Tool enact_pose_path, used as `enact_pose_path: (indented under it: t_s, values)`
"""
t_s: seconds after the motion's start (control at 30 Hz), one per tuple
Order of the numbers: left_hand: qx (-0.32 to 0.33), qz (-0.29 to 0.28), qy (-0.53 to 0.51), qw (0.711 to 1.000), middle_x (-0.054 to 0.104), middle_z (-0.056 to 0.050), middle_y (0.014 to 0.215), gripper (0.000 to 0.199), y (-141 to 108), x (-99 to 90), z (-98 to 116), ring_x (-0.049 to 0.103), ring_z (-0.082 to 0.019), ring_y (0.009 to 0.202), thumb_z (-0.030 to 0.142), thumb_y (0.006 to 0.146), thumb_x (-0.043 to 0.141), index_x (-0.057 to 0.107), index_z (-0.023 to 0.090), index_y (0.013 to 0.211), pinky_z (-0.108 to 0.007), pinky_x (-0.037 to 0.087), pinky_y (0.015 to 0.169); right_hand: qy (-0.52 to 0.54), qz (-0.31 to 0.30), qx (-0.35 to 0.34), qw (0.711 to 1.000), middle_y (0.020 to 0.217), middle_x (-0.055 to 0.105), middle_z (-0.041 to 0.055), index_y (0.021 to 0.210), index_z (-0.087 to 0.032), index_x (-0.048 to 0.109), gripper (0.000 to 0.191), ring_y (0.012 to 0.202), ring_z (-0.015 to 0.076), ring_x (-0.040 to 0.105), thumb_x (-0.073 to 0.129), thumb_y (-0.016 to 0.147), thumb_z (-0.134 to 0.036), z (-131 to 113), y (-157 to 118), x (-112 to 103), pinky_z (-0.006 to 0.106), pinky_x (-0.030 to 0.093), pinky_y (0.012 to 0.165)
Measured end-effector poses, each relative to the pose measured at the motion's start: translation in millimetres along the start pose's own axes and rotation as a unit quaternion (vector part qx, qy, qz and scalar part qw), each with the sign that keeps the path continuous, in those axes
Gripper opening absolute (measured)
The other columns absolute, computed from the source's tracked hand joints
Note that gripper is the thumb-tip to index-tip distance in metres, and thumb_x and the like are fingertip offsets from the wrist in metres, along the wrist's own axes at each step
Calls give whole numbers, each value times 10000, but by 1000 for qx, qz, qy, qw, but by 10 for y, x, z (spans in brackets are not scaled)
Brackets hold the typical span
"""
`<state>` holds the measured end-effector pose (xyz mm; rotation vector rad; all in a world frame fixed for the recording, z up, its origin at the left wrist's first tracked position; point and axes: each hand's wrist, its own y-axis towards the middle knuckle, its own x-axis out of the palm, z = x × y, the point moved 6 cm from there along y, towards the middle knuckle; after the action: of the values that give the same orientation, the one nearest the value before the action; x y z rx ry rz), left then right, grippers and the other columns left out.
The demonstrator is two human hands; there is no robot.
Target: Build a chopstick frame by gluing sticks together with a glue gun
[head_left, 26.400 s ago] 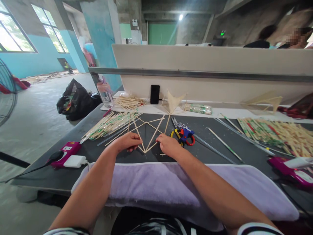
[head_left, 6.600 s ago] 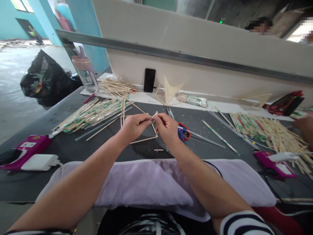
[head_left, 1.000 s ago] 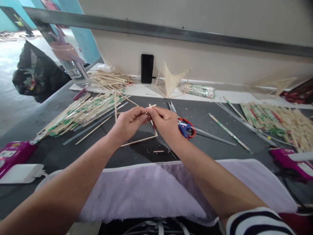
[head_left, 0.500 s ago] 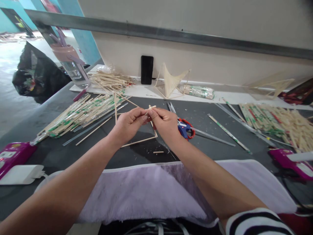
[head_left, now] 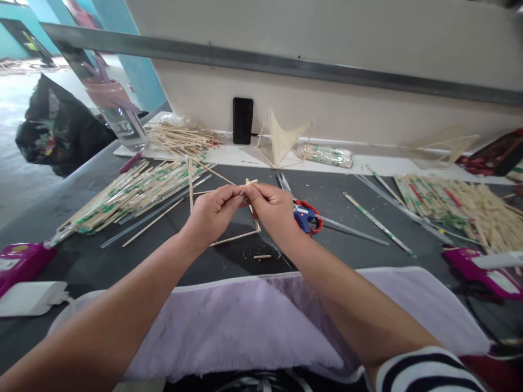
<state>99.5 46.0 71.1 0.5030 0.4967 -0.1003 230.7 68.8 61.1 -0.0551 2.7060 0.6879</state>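
A frame of thin wooden sticks (head_left: 190, 185) stands over the dark table, partly hidden behind my hands. My left hand (head_left: 216, 212) is closed in a pinch at a joint of the frame, its fingertips touching those of the other hand. My right hand (head_left: 272, 204) pinches the same joint from the right, where short stick ends poke out above the thumbs. One lower stick (head_left: 235, 238) of the frame runs near the table surface below my hands. Scissors with blue and red handles (head_left: 304, 215) lie just right of my right hand.
Wrapped chopsticks (head_left: 139, 190) lie at left, more sticks (head_left: 457, 204) at right. Behind are a phone (head_left: 243, 121), a finished stick model (head_left: 281, 139) and a bottle (head_left: 118, 114). Magenta tools (head_left: 24, 264) sit at both sides; a lilac cloth (head_left: 237, 326) lies in front.
The camera view has shifted slightly. Both hands keep their pinch at the same joint, with hardly any movement of the frame.
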Motion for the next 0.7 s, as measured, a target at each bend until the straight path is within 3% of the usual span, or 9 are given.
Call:
enact_pose_path:
  t_s: [0.7]
  values:
    - [63, 12, 116, 991, 700, -27, 838, 217, -33, -33, 37, 637, -161, 767, 334, 895, 487, 653, 203, 941, -252, 459, 716, -8, 14, -14, 1000, 758, 689, 6, 843, -242, 730, 282, 749, 164, 648, 519, 873, -427, -36, -20, -15, 243, 477, 590]
